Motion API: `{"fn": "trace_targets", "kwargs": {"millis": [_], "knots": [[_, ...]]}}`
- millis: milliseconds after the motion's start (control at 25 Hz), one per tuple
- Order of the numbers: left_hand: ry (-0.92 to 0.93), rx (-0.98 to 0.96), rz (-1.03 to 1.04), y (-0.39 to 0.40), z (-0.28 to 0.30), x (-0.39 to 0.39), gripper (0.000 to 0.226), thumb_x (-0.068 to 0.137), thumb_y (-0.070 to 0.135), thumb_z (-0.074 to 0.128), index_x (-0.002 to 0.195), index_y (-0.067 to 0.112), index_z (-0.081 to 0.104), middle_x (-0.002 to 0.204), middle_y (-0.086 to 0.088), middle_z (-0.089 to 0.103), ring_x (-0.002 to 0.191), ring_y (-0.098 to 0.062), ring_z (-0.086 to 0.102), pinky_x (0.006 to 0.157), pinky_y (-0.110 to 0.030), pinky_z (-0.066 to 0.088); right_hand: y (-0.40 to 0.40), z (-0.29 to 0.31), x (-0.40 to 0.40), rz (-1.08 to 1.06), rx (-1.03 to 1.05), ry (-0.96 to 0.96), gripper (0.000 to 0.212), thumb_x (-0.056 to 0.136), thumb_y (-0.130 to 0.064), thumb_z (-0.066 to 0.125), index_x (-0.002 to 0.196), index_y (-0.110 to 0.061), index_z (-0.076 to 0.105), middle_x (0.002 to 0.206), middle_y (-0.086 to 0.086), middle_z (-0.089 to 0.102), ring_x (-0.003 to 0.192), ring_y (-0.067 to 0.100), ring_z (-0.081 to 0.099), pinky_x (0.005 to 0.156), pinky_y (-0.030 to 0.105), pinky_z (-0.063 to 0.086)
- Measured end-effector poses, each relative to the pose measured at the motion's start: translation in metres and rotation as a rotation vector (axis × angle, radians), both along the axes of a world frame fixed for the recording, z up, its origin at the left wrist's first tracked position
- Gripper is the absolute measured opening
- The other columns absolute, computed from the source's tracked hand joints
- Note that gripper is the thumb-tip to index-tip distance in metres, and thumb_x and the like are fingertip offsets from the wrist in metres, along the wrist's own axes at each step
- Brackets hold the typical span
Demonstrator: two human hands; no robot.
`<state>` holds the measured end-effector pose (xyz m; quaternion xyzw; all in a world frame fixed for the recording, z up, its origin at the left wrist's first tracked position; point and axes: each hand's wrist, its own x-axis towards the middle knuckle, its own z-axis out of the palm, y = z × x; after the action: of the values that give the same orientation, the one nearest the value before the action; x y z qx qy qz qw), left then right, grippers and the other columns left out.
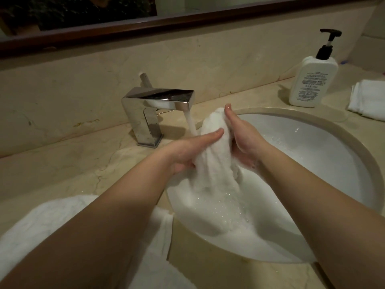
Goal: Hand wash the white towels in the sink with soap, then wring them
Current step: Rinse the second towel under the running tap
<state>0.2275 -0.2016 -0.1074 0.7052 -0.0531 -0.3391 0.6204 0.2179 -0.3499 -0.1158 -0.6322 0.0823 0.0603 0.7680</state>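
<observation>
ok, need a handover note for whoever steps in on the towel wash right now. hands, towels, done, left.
Left hand: flat, straight fingers pressing the soapy towel from its left side.
Right hand: flat against the towel's right side; towel is rubbed between both palms.
The towel is bunched over the sink, its lower end trailing into suds. Faucet is running beside it.
Soap bottle stands on the counter at right, with a folded white towel next to it. Another white towel lies on the counter at left.
Done: this towel is wet and soaped.
Left: finish scrubbing, wring it, then the other towels; whether those are washed cannot be told.
</observation>
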Motion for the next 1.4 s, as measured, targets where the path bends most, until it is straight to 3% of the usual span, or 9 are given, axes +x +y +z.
{"fn": "trace_targets", "kwargs": {"millis": [200,360,520,720,920,1040,1200,1320,1400], "knots": [[0.207,-0.256,0.285,-0.011,-0.005,0.012,0.058,0.103,0.052,0.050,0.135,0.004,0.061,0.127,-0.025,0.067,0.121,-0.038,0.064,0.110,-0.047,0.046,-0.005,-0.016,0.001,0.035,0.000,0.093,0.093,0.086,-0.084,0.035,0.123,-0.005,0.068,0.121,0.022,0.069,0.111,0.037,0.068,0.101,0.052,0.052],[0.313,-0.398,0.536,-0.006,-0.004,0.022,0.052,0.099,0.041,0.059,0.135,0.004,0.062,0.128,-0.023,0.067,0.119,-0.038,0.065,0.095,-0.050,0.053,-0.001,-0.029,-0.007,0.167,-0.233,0.113,0.090,0.070,-0.092,0.049,0.121,-0.022,0.070,0.108,-0.002,0.076,0.095,0.014,0.074,0.093,0.037,0.055],[0.151,-0.187,0.421,-0.006,-0.004,0.024,0.042,0.102,0.024,0.050,0.136,0.000,0.058,0.124,-0.024,0.068,0.115,-0.038,0.066,0.088,-0.047,0.057,0.000,-0.023,-0.012,0.183,-0.373,0.098,0.053,0.084,-0.056,0.071,0.110,-0.011,0.072,0.093,0.004,0.079,0.084,0.022,0.076,0.084,0.037,0.060],[-0.153,0.289,0.249,-0.004,-0.013,0.020,0.061,0.097,0.067,0.047,0.112,0.012,0.070,0.101,-0.009,0.076,0.087,-0.023,0.072,0.084,-0.035,0.059,0.003,-0.016,-0.009,0.059,-0.175,0.098,0.048,0.091,-0.047,0.066,0.113,-0.005,0.071,0.099,0.014,0.077,0.092,0.032,0.075,0.094,0.051,0.056],[0.051,-0.031,0.111,-0.005,-0.021,0.017,0.084,0.084,0.087,0.038,0.139,0.029,0.059,0.128,-0.006,0.071,0.119,-0.029,0.066,0.109,-0.052,0.045,-0.002,-0.010,-0.004,-0.006,0.115,0.072,0.056,0.101,-0.054,0.045,0.122,-0.007,0.068,0.112,0.015,0.074,0.105,0.030,0.072,0.103,0.047,0.051],[0.043,-0.141,0.069,-0.010,-0.015,0.008,0.053,0.096,0.057,0.056,0.128,0.016,0.067,0.116,-0.010,0.075,0.107,-0.027,0.072,0.104,-0.048,0.051,-0.011,-0.010,-0.002,-0.009,-0.104,0.090,0.067,0.097,-0.069,0.038,0.116,-0.014,0.071,0.105,0.010,0.077,0.099,0.029,0.074,0.099,0.047,0.054],[0.060,-0.339,0.335,-0.016,-0.009,0.011,0.037,0.100,0.035,0.060,0.119,0.005,0.068,0.117,-0.016,0.072,0.107,-0.028,0.070,0.098,-0.041,0.053,-0.011,-0.014,-0.006,0.197,0.015,0.117,0.075,0.097,-0.071,0.024,0.127,-0.017,0.066,0.116,0.008,0.074,0.108,0.023,0.071,0.096,0.036,0.054],[0.056,-0.376,0.425,-0.009,-0.004,0.018,0.045,0.101,0.042,0.057,0.118,0.001,0.065,0.106,-0.019,0.073,0.101,-0.033,0.072,0.097,-0.047,0.055,0.002,-0.019,-0.008,0.200,-0.089,0.050,0.055,0.101,-0.055,0.044,0.125,-0.011,0.067,0.114,0.008,0.075,0.106,0.023,0.072,0.102,0.041,0.051],[-0.058,-0.177,0.420,-0.010,0.001,0.016,0.045,0.100,0.050,0.056,0.113,0.008,0.064,0.101,-0.012,0.073,0.095,-0.029,0.071,0.088,-0.040,0.058,0.008,-0.020,-0.008,0.108,-0.130,0.041,0.041,0.100,-0.040,0.056,0.119,-0.006,0.069,0.106,0.011,0.076,0.098,0.027,0.074,0.095,0.040,0.056]]}}
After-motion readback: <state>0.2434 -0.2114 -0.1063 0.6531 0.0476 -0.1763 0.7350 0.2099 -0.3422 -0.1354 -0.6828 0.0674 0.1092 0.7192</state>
